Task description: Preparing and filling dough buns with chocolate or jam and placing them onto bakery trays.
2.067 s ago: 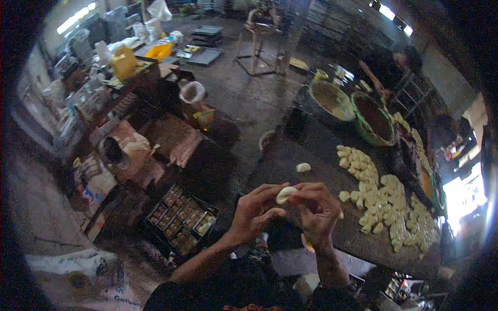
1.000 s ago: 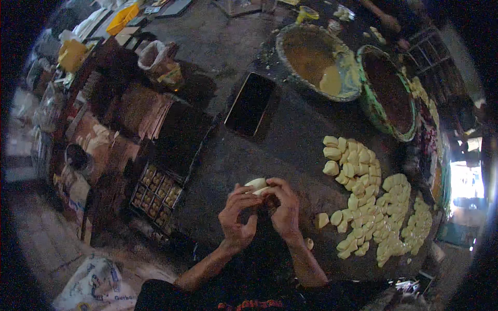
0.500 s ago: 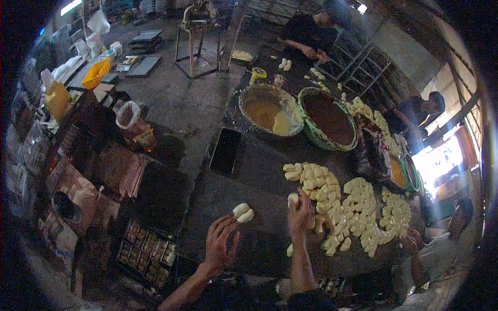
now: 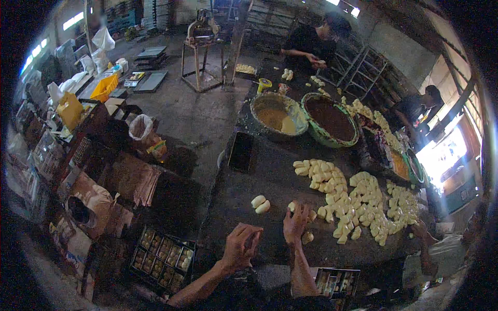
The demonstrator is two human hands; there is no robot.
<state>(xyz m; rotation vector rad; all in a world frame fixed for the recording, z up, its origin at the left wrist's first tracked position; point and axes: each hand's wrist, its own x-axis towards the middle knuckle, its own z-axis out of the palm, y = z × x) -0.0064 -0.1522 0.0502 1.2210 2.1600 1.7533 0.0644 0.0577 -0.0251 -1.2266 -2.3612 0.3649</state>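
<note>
My right hand [image 4: 295,226] is closed on a pale dough piece [image 4: 291,207], which shows at its fingertips above the dark table. More dough pieces lie right beside it, one [image 4: 307,238] near the wrist. To its left, my left hand [image 4: 242,245] hovers over the table's near side, fingers bent and thumb apart, with nothing visible in it. Just beyond that hand, two dough pieces [image 4: 260,204] sit side by side, touching. A broad spread of dough pieces [image 4: 365,207] covers the table to the right of my right hand.
A dark flat tray [image 4: 241,152] lies toward the table's left edge. Beyond stand a metal basin [image 4: 277,115] of yellowish filling and a green basin [image 4: 332,120] of dark filling. Boxes of small pastries [image 4: 162,259] stand low at left. Co-workers [image 4: 311,46] are at the far end and right side.
My left hand has drawn back from the dough pair, its fingers now more bent. My right hand stays near the spread with a dough piece. The whole view has shifted slightly.
</note>
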